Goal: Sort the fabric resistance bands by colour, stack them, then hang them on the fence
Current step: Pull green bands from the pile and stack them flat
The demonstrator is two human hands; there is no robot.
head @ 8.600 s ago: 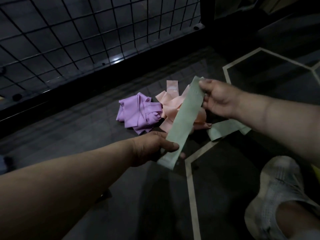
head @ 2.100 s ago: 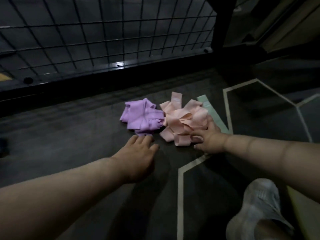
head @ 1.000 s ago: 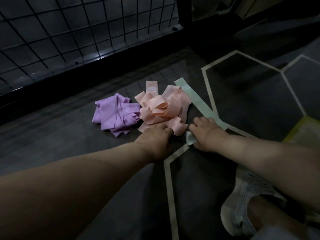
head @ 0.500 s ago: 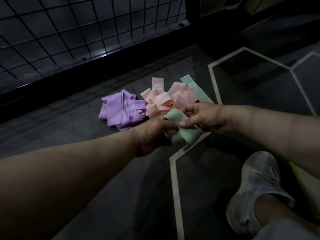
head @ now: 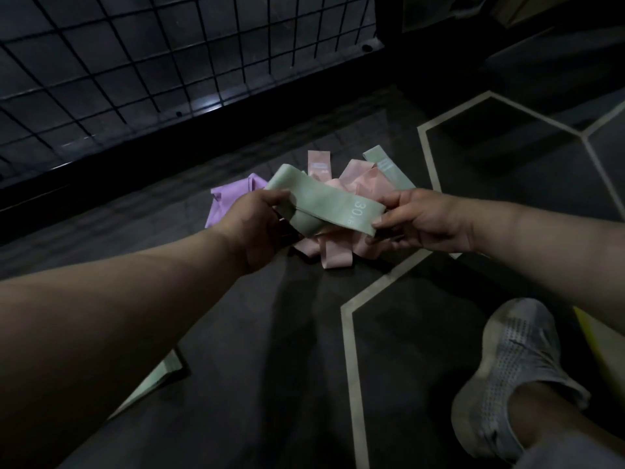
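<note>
A green band (head: 324, 203) marked "30" is stretched between both hands above the pile. My left hand (head: 257, 225) grips its left end, my right hand (head: 422, 220) pinches its right end. Under it lie crumpled pink bands (head: 338, 252) and, to the left, purple bands (head: 223, 204), partly hidden by my left hand. Another green band (head: 389, 170) lies flat on the floor behind the pink ones. A further green piece (head: 155, 380) shows under my left forearm. The black wire fence (head: 169, 55) stands along the far side.
The dark floor (head: 270, 333) carries pale hexagon lines (head: 348, 333). My foot in a grey shoe (head: 514, 374) rests at the lower right. A yellow edge (head: 588, 333) shows beside it. A black post (head: 389, 18) ends the fence at the right.
Both hands picked a green band off the floor beside the pink pile, lifted it and pulled it out from a bunched shape to nearly flat.
</note>
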